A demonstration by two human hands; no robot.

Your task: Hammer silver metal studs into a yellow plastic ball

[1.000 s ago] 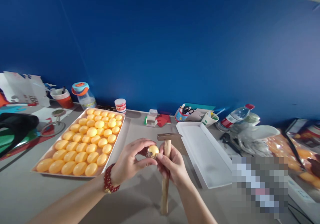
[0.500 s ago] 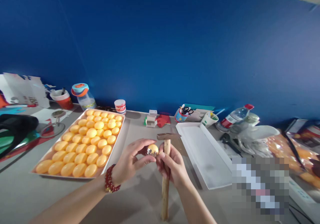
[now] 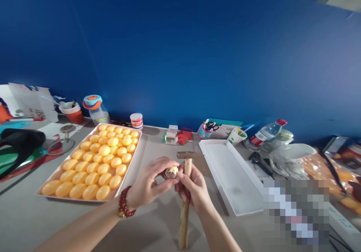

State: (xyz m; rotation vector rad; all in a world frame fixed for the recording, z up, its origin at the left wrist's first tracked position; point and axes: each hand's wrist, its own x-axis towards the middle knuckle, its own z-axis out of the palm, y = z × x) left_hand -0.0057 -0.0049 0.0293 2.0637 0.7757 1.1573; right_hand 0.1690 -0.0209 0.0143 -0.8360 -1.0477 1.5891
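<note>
Between the thumb and fingers of my left hand (image 3: 149, 182) is a small orange ball (image 3: 171, 172), partly covered in shiny silver, crinkled material. Red beads circle that wrist. My right hand (image 3: 196, 188) is closed round the wooden handle of a hammer (image 3: 184, 218), which stands nearly upright with its metal head on top. The right thumb and fingertips also reach the ball's right side. Part of the ball is hidden by fingers. To the left, a shallow tray (image 3: 120, 184) holds rows of similar orange balls.
A long white tray (image 3: 235, 184) lies to the right. Behind stand a pen cup (image 3: 204, 132), small boxes (image 3: 171, 136) and a red-and-white tub (image 3: 137, 121). A plastic bottle (image 3: 265, 133) and clear bags are at the right. A blue wall (image 3: 180, 56) rises behind the table.
The ball has been turned in the fingers, so more silver and less orange now shows. The hammer's lower end has swung slightly left. Both hands keep nearly the same place.
</note>
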